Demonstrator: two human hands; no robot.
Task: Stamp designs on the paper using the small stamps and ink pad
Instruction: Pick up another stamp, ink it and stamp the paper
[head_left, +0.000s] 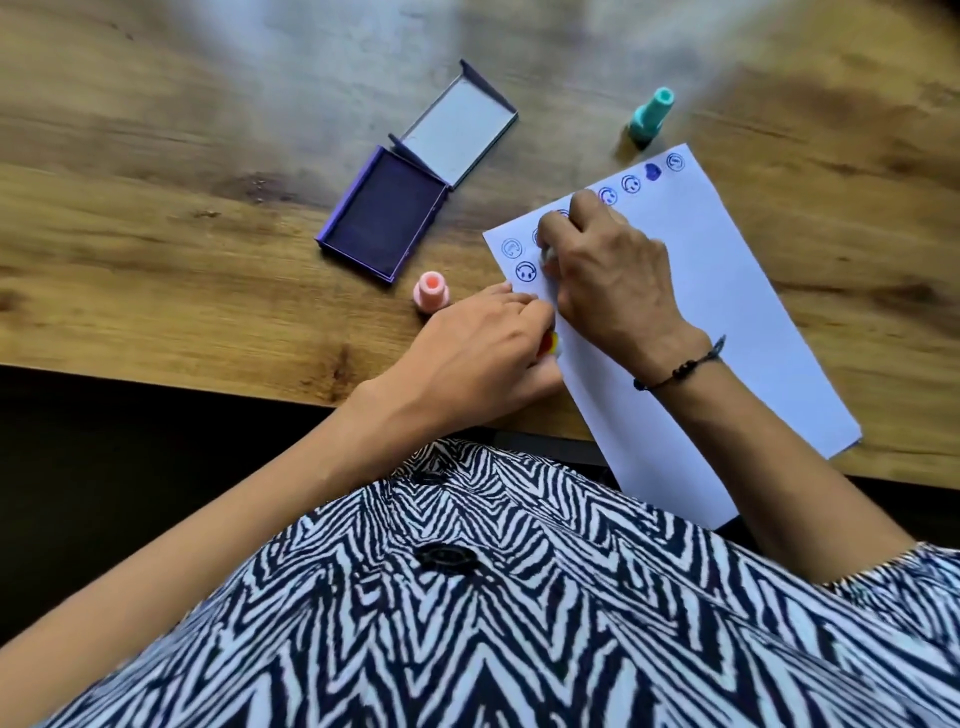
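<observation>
sunlit wooden table (156, 218), dark floor (104, 467).

Purple ink pad (383, 215); pink stamp (430, 291); teal stamp (651, 115); zebra-print shirt (519, 597).

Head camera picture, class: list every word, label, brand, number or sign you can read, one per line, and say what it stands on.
No words, brands or numbers can be read anywhere.
The paper carries only round smiley-face stamp prints and one solid blue blot, no letters.
The ink pad, its open lid, the pink stamp and the teal stamp show no label.
</observation>
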